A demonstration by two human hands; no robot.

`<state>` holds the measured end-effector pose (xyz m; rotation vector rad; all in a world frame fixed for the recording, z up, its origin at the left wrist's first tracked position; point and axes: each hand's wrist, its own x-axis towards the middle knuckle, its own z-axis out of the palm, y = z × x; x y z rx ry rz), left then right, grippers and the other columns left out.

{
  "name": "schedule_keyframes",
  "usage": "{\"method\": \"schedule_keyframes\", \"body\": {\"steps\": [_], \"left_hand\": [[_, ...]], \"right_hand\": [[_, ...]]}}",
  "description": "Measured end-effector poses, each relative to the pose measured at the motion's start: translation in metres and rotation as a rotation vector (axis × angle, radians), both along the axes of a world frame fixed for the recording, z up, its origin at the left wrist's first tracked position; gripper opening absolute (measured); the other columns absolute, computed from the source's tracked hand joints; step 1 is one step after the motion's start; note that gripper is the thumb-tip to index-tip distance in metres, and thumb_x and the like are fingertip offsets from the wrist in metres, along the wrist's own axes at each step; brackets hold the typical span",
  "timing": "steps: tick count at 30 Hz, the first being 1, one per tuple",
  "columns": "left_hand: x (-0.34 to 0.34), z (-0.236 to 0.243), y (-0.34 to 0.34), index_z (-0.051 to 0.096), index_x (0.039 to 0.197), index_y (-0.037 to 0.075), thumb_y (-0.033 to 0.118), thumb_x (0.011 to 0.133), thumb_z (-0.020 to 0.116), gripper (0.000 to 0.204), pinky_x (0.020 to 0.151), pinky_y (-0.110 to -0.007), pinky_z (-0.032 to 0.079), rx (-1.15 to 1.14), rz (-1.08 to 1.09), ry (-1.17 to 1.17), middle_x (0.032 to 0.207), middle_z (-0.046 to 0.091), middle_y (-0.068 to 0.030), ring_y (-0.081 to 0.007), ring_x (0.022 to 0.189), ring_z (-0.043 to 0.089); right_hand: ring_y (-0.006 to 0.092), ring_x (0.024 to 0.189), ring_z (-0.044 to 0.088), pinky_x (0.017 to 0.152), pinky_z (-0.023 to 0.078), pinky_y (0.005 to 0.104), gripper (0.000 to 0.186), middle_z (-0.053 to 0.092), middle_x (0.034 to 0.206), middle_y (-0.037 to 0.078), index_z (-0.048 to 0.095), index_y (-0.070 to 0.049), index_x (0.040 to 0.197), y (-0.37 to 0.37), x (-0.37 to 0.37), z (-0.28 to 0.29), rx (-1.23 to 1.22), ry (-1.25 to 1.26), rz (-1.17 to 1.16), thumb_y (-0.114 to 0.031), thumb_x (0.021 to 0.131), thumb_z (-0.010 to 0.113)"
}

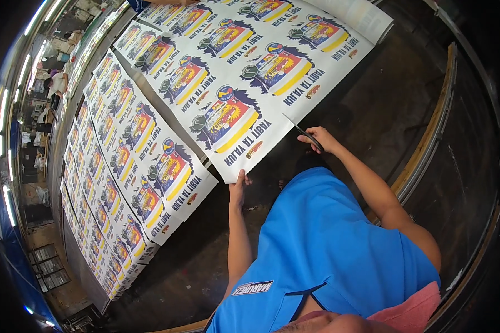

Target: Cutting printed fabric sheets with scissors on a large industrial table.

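Observation:
A wide white sheet (233, 72) printed with repeated colourful designs stretches before me, its near edge hanging off the table toward my body. My left hand (239, 183) pinches the sheet's near left corner between thumb and fingers. In my right hand (323, 140) is a pair of scissors (306, 136) with dark handles. Its blades lie at the sheet's near edge, to the right of my left hand, pointing away to the upper left. Whether the blades are parted is too small to tell.
More printed sheets (172, 172) lie on the long table to the left. The sheet's right side curls into a roll (376, 25). A curved wooden-edged rail (428, 133) stands to my right. Part of another person shows at the top edge; a person (57, 86) is far left.

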<state>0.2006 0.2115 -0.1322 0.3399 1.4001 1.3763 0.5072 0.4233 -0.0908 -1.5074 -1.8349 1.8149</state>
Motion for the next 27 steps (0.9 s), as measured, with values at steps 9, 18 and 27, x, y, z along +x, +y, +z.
{"method": "schedule_keyframes", "body": {"steps": [9, 18, 27], "left_hand": [[0.0, 0.005, -0.001, 0.059, 0.093, 0.005, 0.027, 0.098, 0.063, 0.023, 0.068, -0.032, 0.052, -0.041, -0.021, 0.018, 0.069, 0.054, -0.0022, -0.0121, 0.06, 0.052], [-0.002, 0.015, -0.003, 0.059, 0.081, 0.005, 0.025, 0.098, 0.062, 0.027, 0.067, -0.033, 0.049, -0.157, 0.021, -0.084, 0.064, 0.054, -0.0035, -0.0165, 0.062, 0.055], [-0.026, 0.075, 0.007, 0.059, 0.079, 0.006, 0.026, 0.097, 0.062, 0.028, 0.064, -0.03, 0.046, -0.283, -0.046, -0.135, 0.063, 0.055, -0.0038, -0.0168, 0.063, 0.057]], "right_hand": [[0.0092, 0.041, 0.051, 0.039, 0.041, 0.0245, 0.053, 0.052, 0.054, 0.001, 0.067, -0.003, 0.091, 0.044, -0.042, 0.004, -0.107, 0.095, 0.018, -0.055, 0.085, 0.071], [0.008, 0.038, 0.049, 0.037, 0.039, 0.0229, 0.049, 0.053, 0.053, 0.0, 0.062, -0.003, 0.081, 0.114, -0.12, -0.011, -0.059, 0.093, 0.038, -0.051, 0.086, 0.072], [0.0115, 0.042, 0.053, 0.042, 0.043, 0.0262, 0.054, 0.055, 0.055, 0.003, 0.065, -0.001, 0.084, 0.207, -0.237, -0.022, -0.025, 0.132, 0.015, -0.055, 0.083, 0.074]]}}
